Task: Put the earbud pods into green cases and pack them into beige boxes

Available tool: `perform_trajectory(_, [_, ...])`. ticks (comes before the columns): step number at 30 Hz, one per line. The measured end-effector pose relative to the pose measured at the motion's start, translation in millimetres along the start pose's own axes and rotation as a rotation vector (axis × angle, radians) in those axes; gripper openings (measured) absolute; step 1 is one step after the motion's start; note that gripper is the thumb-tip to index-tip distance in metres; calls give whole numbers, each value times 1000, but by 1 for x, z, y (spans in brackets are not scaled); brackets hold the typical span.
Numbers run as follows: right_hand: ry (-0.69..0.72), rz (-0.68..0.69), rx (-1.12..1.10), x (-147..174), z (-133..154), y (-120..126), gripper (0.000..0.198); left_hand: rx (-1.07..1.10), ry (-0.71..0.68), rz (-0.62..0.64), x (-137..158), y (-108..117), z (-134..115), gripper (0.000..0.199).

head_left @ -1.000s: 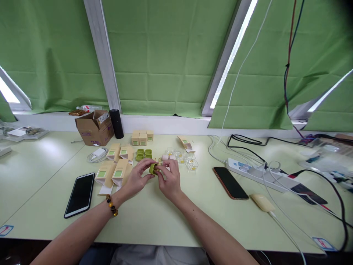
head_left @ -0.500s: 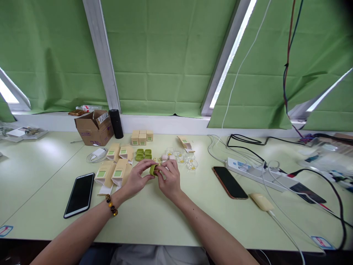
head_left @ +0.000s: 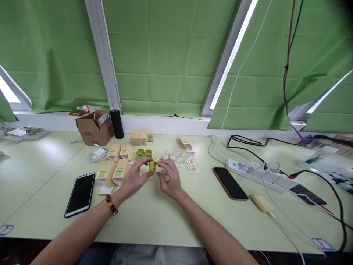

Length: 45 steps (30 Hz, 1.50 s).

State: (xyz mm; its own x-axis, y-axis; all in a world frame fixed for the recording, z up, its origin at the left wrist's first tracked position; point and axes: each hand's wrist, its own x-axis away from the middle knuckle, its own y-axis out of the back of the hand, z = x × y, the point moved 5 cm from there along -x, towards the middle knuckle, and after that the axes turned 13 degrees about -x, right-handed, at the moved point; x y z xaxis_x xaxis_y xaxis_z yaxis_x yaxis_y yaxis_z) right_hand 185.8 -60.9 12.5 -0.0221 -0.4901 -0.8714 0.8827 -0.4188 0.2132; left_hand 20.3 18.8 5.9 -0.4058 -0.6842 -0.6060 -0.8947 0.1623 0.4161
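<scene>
A small olive-green square box [head_left: 152, 166] is held just above the table, its rounded side facing me. My left hand [head_left: 135, 177] pinches it from the left between thumb and fingers. From the right, my right hand [head_left: 170, 179] has its fingertips and thumb at the box's right edge. What lies inside the box is hidden. Behind my hands are several matching green boxes [head_left: 144, 152], partly covered by the left fingers. Clear round containers with yellow marks [head_left: 190, 158] and pale pink pieces [head_left: 167, 158] lie beyond the right hand.
Opened cardboard packets [head_left: 106, 173] lie left, with small closed cartons [head_left: 142, 138] at the back. A phone [head_left: 79, 195] lies left, another [head_left: 230, 183] right. A power strip [head_left: 256, 175], cables and a cream mouse-shaped object [head_left: 261, 203] occupy the right. A brown carton [head_left: 95, 129] stands back left.
The green box has turned so its side faces me and moved slightly left. My right fingers have drawn back from its opening to its right edge.
</scene>
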Motion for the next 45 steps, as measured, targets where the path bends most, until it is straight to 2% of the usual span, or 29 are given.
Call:
perform_trajectory(3, [-78, -4, -30, 2, -4, -1, 49, -31, 2, -44, -2, 4, -2, 46])
perform_trajectory(6, [-144, 20, -72, 4, -8, -5, 54, -73, 2, -30, -1, 3, -5, 41])
perform_trajectory(11, [-202, 39, -182, 4, -12, -9, 47, -123, 0, -4, 0, 2, -11, 37])
perform_trajectory(15, [-244, -12, -234, 4, -15, -7, 43, -141, -23, 4, 0, 3, -15, 40])
perform_trajectory(20, [-241, -39, -211, 5, -16, -6, 45, -223, -28, -52, -3, 8, -14, 8])
perform_trajectory(27, [-220, -4, -169, 7, -17, -9, 47, -284, -22, 0, -3, 1, -12, 11])
perform_trajectory(33, [-184, 9, -131, 9, -18, -10, 48, -288, -29, 1, -3, -1, -11, 12])
perform_trajectory(45, [-208, -9, -119, 5, -16, -9, 46, -253, 34, -11, -4, 2, -11, 18])
